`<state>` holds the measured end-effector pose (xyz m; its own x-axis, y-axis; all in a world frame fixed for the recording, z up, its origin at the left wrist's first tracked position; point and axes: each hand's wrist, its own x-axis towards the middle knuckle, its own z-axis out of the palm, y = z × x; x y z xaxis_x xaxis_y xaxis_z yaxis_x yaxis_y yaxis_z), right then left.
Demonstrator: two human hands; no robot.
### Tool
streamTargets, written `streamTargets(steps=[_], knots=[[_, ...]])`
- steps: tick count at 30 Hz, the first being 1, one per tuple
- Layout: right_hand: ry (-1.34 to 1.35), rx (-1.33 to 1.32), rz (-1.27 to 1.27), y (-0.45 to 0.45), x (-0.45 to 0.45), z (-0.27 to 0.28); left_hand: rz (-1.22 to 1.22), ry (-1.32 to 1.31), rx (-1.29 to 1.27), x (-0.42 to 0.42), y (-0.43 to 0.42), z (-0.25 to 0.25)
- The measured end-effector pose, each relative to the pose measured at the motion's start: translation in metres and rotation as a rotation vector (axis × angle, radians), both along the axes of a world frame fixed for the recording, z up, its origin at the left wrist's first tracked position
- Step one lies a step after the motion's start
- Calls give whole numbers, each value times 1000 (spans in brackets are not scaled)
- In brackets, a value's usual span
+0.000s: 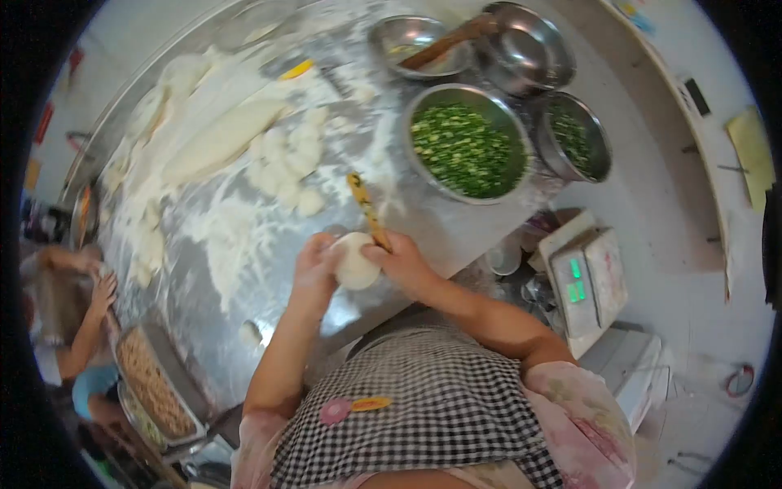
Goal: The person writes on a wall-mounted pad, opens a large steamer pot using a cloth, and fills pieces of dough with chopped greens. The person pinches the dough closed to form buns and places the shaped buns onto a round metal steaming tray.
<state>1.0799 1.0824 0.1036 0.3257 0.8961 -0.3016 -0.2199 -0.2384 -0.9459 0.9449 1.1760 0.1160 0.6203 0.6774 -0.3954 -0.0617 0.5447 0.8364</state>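
My left hand (pixel 315 259) grips the left edge of a round, pale piece of dough (pixel 357 265), held above the metal table near my apron. My right hand (pixel 405 259) is closed round the lower end of a yellow patterned stick (pixel 364 201), its far end pointing up and away from me. The right fingers also touch the right side of the dough. What lies under the dough, and the covered end of the stick, are hidden. Beyond my hands lies a cluster of small dough lumps (pixel 287 163), with a long dough roll (pixel 224 143) beside it.
A bowl of chopped greens (pixel 413 175) stands ahead right, with more metal bowls (pixel 562 61) behind, a wooden rolling pin (pixel 444 45) across one. A lit scale (pixel 582 281) is at right. Another person's hand (pixel 103 293) is at left, near a tray of filling (pixel 155 383).
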Motion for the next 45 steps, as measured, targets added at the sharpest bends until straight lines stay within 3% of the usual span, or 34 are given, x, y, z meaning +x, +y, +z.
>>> streamTargets(steps=[2,3,6,7,8,10,11,13,14,15,16,18,19,22,25,28,32,33,34,39,41,42,44,45], knots=[[-3,56,-23,-1,11,45,80,-282,-207,5,-4,35],[-42,104,-35,-1,19,43,39,-57,-222,11,4,23],[-111,156,-76,-12,53,39,-258,228,1063,46,-12,-36],[-112,116,-107,-25,77,42,-233,89,591,69,-25,-18],[-110,72,-133,-41,104,47,-270,127,669,86,-27,-12],[357,122,-390,-80,180,71,-341,213,821,124,-33,-4],[-363,-207,-314,-99,226,86,-324,133,739,143,-39,-1],[-816,-278,-301,-148,316,99,-279,-19,575,183,-53,5],[-1200,-246,-178,-177,379,82,-252,-88,491,203,-60,11],[-1269,-352,-44,-190,412,103,-232,-107,219,224,-64,19],[-1299,-422,74,-197,441,114,-238,-11,352,244,-68,22],[-1336,-565,333,-206,491,118,-255,196,597,281,-83,25],[-1245,-438,447,-204,510,112,-104,-9,291,299,-95,25],[-1241,-541,578,-183,544,42,-42,-87,325,343,-110,27],[-1442,-529,393,-165,539,40,-25,-31,333,370,-122,38],[-1390,-363,316,-174,555,58,-72,36,455,386,-116,36],[-1098,-340,226,-168,541,53,-143,133,357,418,-111,52],[-989,-305,232,-157,529,39,-165,96,542,427,-101,22],[-882,-269,235,-149,522,28,-179,76,463,444,-103,27],[-1009,-451,-45,-166,524,15,-383,-47,370,517,-98,24],[-864,-531,-83,-186,529,33,-440,-62,267,542,-100,30],[-940,-503,-126,-195,524,48,-440,-98,202,554,-102,32],[-1096,-445,-206,-206,514,77,-567,18,272,577,-97,14],[-1101,-535,-213,-206,520,71,-626,79,304,589,-93,-1]])
